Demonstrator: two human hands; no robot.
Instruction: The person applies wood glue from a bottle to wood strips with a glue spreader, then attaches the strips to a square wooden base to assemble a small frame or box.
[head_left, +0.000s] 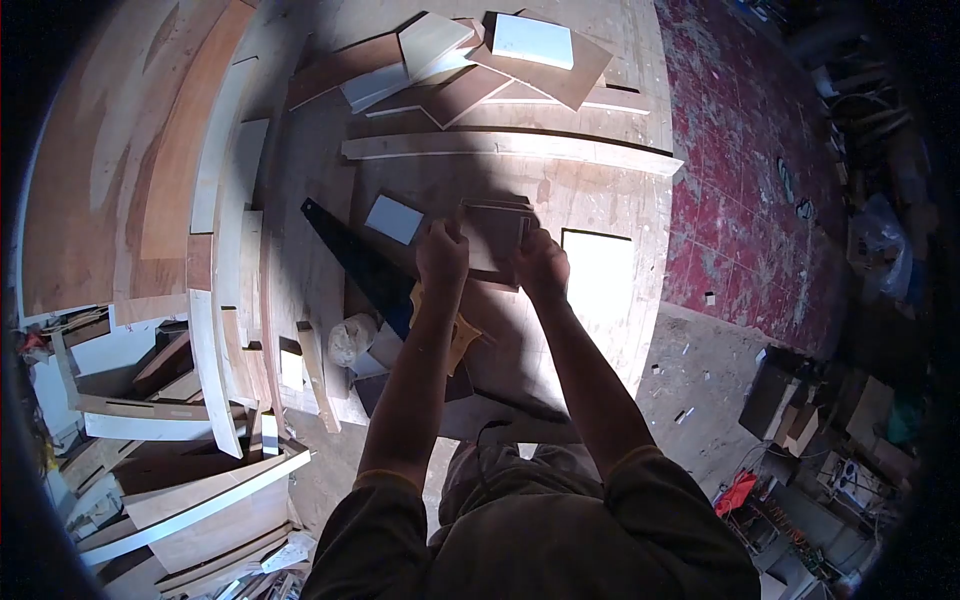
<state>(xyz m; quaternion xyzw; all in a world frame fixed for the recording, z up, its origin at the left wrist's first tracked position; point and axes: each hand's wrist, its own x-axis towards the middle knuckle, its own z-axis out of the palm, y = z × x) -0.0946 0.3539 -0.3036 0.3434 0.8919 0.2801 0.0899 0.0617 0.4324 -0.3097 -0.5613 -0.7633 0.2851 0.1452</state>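
Between my hands is a small, squarish brown wooden panel (492, 240), with pale-edged strips along its far and right sides. My left hand (442, 250) is closed at its left edge. On the opposite edge my right hand (542, 265) has its fingers closed, close to the short upright strip. A handsaw (358, 255) with a dark blade and a yellow handle lies to the left, partly hidden under my left forearm. Beyond the saw rests a small white board (394, 219). A larger white board (597, 285) lies brightly lit right of my right hand.
A long wooden strip (510, 147) crosses the worktable beyond my hands. Several board offcuts (440, 85) are piled behind it. Long planks (165, 170) line the left side, with scrap wood (190, 500) below. A whitish bundle (351, 340) sits near the saw.
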